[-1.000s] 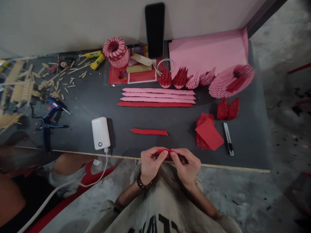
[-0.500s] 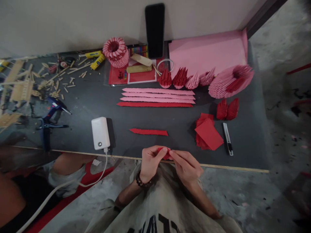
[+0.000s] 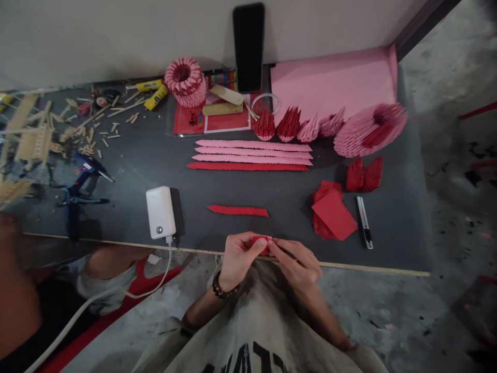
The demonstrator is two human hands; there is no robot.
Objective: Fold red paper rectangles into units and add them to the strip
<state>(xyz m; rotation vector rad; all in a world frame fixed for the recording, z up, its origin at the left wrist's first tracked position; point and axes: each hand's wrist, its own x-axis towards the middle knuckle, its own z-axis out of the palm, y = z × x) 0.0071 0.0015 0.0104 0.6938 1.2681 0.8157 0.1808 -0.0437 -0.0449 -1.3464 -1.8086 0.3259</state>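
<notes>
My left hand [image 3: 239, 258] and my right hand [image 3: 298, 262] meet at the near edge of the dark table [image 3: 128, 171], both pinching a small folded red paper piece [image 3: 261, 241]. The piece is mostly hidden by my fingers. A short red folded strip [image 3: 237, 210] lies on the table just beyond my hands. To the right sits a stack of red paper rectangles [image 3: 333, 213].
Long pink strips [image 3: 252, 153] and one red strip [image 3: 247, 167] lie mid-table. A utility knife [image 3: 364, 221], a white power bank [image 3: 160, 212] with cable, a blue glue gun [image 3: 83, 176], a black phone [image 3: 248, 46], pink paper models [image 3: 368, 129] and wooden sticks [image 3: 34, 140] surround them. Another person's leg [image 3: 108, 259] is at left.
My hands have drawn closer together over the red piece, and my right fingers have slid left across it. The piece looks more compact now.
</notes>
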